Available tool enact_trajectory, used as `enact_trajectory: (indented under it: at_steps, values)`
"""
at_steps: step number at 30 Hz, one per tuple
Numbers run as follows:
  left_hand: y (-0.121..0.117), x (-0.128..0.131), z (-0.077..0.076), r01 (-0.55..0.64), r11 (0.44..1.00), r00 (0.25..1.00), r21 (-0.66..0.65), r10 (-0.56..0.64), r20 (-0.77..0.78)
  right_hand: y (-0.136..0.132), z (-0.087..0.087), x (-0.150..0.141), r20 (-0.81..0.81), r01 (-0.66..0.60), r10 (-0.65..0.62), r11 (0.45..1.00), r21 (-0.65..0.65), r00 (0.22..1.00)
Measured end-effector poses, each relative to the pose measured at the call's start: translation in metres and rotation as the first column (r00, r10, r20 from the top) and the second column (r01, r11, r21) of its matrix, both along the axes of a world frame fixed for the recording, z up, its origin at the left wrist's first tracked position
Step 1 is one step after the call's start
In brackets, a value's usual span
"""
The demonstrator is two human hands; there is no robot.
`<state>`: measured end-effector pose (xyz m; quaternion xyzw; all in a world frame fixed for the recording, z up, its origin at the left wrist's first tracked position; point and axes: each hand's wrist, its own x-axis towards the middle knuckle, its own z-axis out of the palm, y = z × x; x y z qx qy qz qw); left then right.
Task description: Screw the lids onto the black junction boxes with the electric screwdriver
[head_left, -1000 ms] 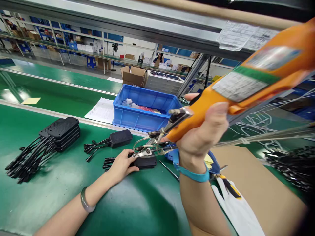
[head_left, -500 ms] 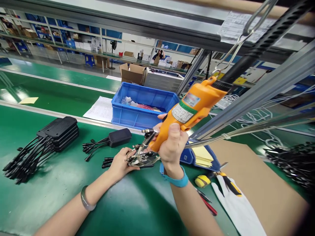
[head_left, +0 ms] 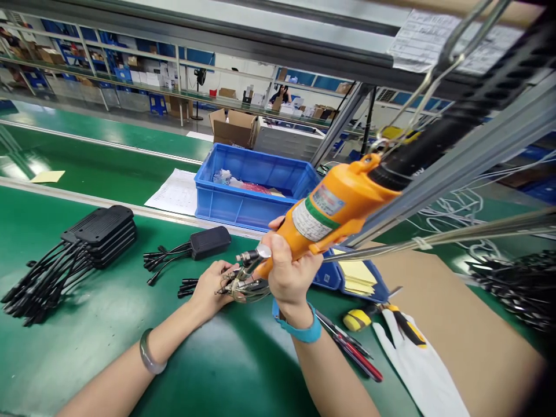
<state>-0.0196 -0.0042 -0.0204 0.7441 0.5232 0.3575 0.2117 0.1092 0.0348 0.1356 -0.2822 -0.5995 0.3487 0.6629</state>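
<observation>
My right hand point(head_left: 292, 269) is wrapped round an orange electric screwdriver point(head_left: 321, 211), which tilts down to the left. Its metal head point(head_left: 247, 263), with thin clear tubes about it, reaches beside the fingers of my left hand point(head_left: 212, 289). Those fingers are closed on a black box with cables, mostly hidden by the hand and tool; its black cables point(head_left: 187, 287) stick out to the left. Behind it lies another cabled black box point(head_left: 211, 242). Farther left is a stack of similar black boxes point(head_left: 102, 231).
A blue bin point(head_left: 243, 202) stands behind my hands. At right are a blue tray point(head_left: 326, 275) with yellow paper, a yellow tape measure point(head_left: 357, 319), red-handled pliers point(head_left: 362, 362), a white glove point(head_left: 425, 370) and cardboard point(head_left: 469, 313). A hose point(head_left: 443, 136) and hook hold the screwdriver from above.
My right hand has moved left and slightly down with the screwdriver, which now leans over more. My left hand stays almost in place on the box.
</observation>
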Motion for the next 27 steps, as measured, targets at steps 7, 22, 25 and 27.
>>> enact_trajectory:
  at_steps: [7,22,25,27]
  values:
    - [0.001,-0.015,0.036,-0.028,0.982,0.896,0.187,0.107,-0.43,0.01,0.043,0.029,-0.209,0.019,-0.045,0.992,-0.123,0.977]
    - [-0.003,-0.018,0.043,-0.038,0.965,0.874,0.261,0.159,-0.46,0.036,0.022,0.064,-0.03,0.088,-0.091,0.992,-0.092,0.995]
    - [-0.012,-0.001,0.037,0.073,0.996,0.871,0.058,-0.035,-0.49,0.034,0.007,0.066,-0.004,0.073,-0.074,0.988,-0.136,0.997]
    - [-0.014,0.005,0.035,0.086,0.995,0.851,-0.041,-0.095,-0.517,0.032,0.001,0.065,0.01,0.083,-0.083,0.986,-0.143,0.997]
